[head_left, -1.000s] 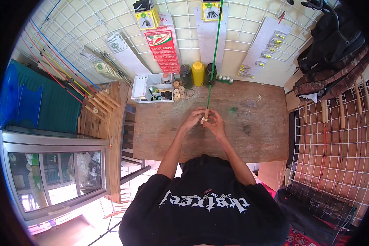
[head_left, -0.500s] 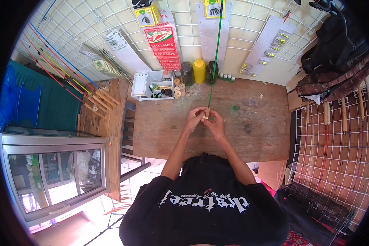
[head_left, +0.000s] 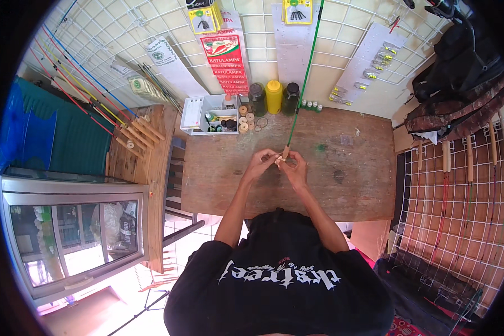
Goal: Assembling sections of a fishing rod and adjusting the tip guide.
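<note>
A fishing rod (head_left: 293, 124) with a green blank and a short brown grip (head_left: 286, 152) leans up and away from me over the table. My right hand (head_left: 295, 169) is closed around the grip end of the rod. From the other side, my left hand (head_left: 260, 164) pinches with its fingertips at a small pale piece (head_left: 280, 160) by the grip. What that piece is, I cannot make out. Both hands meet above the middle of the wooden table (head_left: 229, 185), and their fingers partly hide the grip's lower end.
Along the back stand a white organizer box (head_left: 193, 116), cork rings (head_left: 243, 120), dark jars (head_left: 257, 99), a yellow bottle (head_left: 273, 97) and small bottles (head_left: 313, 105). More rods (head_left: 145, 134) lean at left above a glass-fronted cabinet (head_left: 75, 241). A backpack (head_left: 459, 84) hangs at right.
The rod's upper end has swung to the right, so it tilts more. My hands stay nearly in place, with the left fingers shifted slightly around the pale piece.
</note>
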A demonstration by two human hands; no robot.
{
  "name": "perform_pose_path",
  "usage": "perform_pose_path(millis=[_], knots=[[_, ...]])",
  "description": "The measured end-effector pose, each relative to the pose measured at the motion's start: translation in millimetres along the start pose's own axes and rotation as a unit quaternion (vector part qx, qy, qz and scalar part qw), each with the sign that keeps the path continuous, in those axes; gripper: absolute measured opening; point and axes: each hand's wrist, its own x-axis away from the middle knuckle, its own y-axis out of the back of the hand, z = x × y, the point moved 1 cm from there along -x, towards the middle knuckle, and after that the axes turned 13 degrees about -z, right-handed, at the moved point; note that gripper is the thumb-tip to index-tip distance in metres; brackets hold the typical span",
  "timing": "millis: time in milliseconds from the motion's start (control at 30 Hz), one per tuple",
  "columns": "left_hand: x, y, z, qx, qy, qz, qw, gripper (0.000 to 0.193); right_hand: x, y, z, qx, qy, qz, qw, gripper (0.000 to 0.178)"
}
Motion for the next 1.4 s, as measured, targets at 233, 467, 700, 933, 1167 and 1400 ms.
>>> perform_pose_path(millis=[233, 467, 700, 933, 1167, 1400], knots=[[27, 1, -21, -0.005, 0.022, -0.01, 1.0, 0.02, -5, -2, -13, 0.005, 0.014, -0.028, 0.999, 0.037], [57, -16, -27, -0.008, 0.024, -0.044, 0.999, 0.023, -4, -1, -10, -0.005, 0.009, -0.021, 1.0, 0.034], [61, -10, -13, 0.11, 0.069, -0.028, 0.991, 0.024, -4, 0, -7, 0.024, 0.062, 0.018, 0.998, 0.036], [63, -12, -26, 0.007, 0.023, -0.002, 1.0, 0.033, -7, 5, -4, 0.02, 0.028, 0.002, 0.999, 0.038], [72, -6, -26, -0.055, 0.02, 0.006, 0.998, 0.043, -4, 7, 9, 0.009, -0.006, 0.026, 1.0, 0.04], [78, 3, -24, -0.004, -0.007, -0.016, 1.0, 0.045, -4, 5, 14, -0.011, -0.044, 0.045, 0.998, 0.041]])
